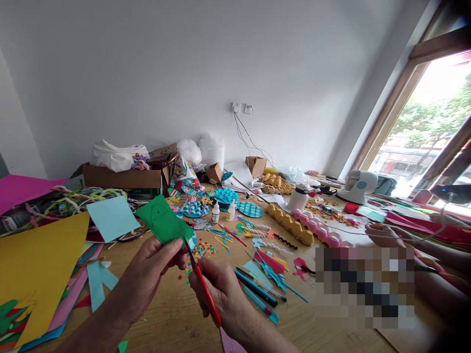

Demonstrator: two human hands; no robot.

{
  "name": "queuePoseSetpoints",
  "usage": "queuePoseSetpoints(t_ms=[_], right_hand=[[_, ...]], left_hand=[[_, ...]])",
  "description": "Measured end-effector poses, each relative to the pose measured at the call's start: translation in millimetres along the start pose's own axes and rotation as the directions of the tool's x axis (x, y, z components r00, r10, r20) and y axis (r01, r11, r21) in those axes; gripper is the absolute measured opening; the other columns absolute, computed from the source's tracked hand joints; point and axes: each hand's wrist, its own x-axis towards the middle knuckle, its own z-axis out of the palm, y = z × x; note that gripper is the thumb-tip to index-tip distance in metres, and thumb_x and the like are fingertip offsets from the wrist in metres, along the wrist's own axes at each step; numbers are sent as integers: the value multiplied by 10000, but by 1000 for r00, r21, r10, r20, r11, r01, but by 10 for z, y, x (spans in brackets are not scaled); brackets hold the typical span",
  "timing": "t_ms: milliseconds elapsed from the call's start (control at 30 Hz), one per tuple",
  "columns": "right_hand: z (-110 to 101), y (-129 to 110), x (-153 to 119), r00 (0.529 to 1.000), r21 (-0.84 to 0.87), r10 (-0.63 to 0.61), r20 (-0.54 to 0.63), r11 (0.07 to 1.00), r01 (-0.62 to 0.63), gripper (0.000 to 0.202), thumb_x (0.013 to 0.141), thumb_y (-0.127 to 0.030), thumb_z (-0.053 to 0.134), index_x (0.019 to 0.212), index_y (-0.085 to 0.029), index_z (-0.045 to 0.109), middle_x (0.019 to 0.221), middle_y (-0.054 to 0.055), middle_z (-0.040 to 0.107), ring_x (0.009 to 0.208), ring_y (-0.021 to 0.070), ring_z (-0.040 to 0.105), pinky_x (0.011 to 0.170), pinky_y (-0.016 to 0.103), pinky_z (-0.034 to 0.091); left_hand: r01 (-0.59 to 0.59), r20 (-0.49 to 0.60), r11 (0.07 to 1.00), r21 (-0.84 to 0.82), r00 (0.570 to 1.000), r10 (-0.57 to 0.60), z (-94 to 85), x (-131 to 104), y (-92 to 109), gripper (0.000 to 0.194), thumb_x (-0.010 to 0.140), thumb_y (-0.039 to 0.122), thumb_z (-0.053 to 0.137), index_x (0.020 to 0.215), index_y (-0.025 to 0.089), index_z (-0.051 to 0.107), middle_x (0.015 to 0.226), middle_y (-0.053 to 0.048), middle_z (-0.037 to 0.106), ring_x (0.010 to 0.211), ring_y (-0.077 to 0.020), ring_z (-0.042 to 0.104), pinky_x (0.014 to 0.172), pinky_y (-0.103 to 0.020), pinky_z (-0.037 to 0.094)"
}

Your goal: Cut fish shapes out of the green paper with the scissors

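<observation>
My left hand (158, 264) pinches the lower edge of a green paper (162, 218) that carries a drawn outline with a small dot like an eye. In my right hand (221, 287) are red-handled scissors (206, 294), their blades reaching the paper's lower right corner, close to my left fingertips. Whether the blades are parted there is hard to see. Below the scissors' tip, small coloured paper dots (202, 250) lie scattered on the wooden table (165, 314). Several pens (257, 289) rest just right of my right hand.
Coloured paper sheets (40, 264) are piled at the left. Two white glue bottles (215, 214) stand mid-table near blue paper-covered discs (226, 196). Yellow egg-carton strips (290, 224) lie farther right. Another person's hand (384, 235) and arms are at the right edge, partly pixelated.
</observation>
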Motion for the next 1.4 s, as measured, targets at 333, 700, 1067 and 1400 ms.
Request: queuePoseSetpoints(t_ms=[333, 700, 1067, 1400], right_hand=[[-45, -143, -35, 994, 70, 65, 87, 995, -71, 330, 819, -487, 561, 687, -194, 485, 473, -73, 436, 403, 71, 385, 392, 180, 276], [-86, -85, -34, 998, -3, 38, 53, 999, -38, 245, 813, -360, 534, 646, -200, 453, 492, -75, 382, 413, 70, 350, 392, 187, 286], [-110, -69, -74, 1000, -125, 24, 4, 992, -24, 273, 826, -303, 537, 606, -198, 415, 535, -75, 295, 474, 68, 284, 428, 207, 195], [-101, -60, -84, 1000, -150, 21, 0, 989, -21, 284, 817, -300, 540, 586, -198, 409, 521, -78, 276, 470, 68, 269, 425, 210, 181]], left_hand=[[22, 72, 1000, 16, 997, -23, 12, -28, 8, 208, 654, 372, 766, 570, 196, 695, 554, 6, 669, 561, -154, 587, 598, -269, 521], [63, 91, 997, 39, 994, -66, 1, -36, -16, 196, 684, 373, 756, 630, 203, 675, 601, 26, 656, 607, -157, 577, 634, -284, 514], [145, 171, 986, 80, 973, -156, -63, 1, 5, 207, 721, 387, 731, 665, 201, 659, 625, 22, 649, 641, -161, 550, 649, -296, 477], [165, 188, 980, 114, 965, -185, -97, 3, 38, 209, 725, 344, 728, 584, 211, 651, 583, 27, 643, 601, -148, 536, 579, -258, 453]])
